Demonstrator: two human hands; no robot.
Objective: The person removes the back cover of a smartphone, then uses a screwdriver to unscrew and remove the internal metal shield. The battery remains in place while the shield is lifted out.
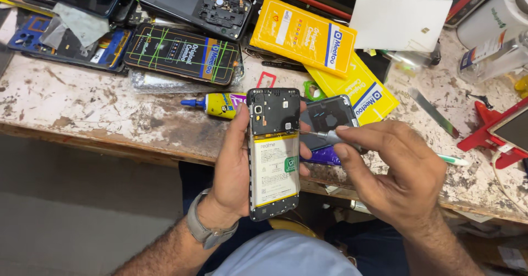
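Looks like a phone repair shop bench: worn, stained worktable (82, 105), opened phones (192, 1) piled along the top of the frame, yellow parts packets (300, 34) in the middle, a glue tube (217, 104) nearby.

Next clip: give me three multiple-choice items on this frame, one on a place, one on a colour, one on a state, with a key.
1. Where does the glue tube lie?
A. on the bench, just left of the phone's top
B. in the right hand
C. on the floor

2. What colour is the tube's nozzle?
A. red
B. blue
C. white

3. What state is the phone in?
A. back cover on
B. screen lit
C. back off, battery showing

Key: 1 A, the tube rests on the worn bench beside the phone; 2 B, its tip is blue; 3 C, the left hand holds the phone with battery and inner frame bare, while the right hand holds a screwdriver at its edge.
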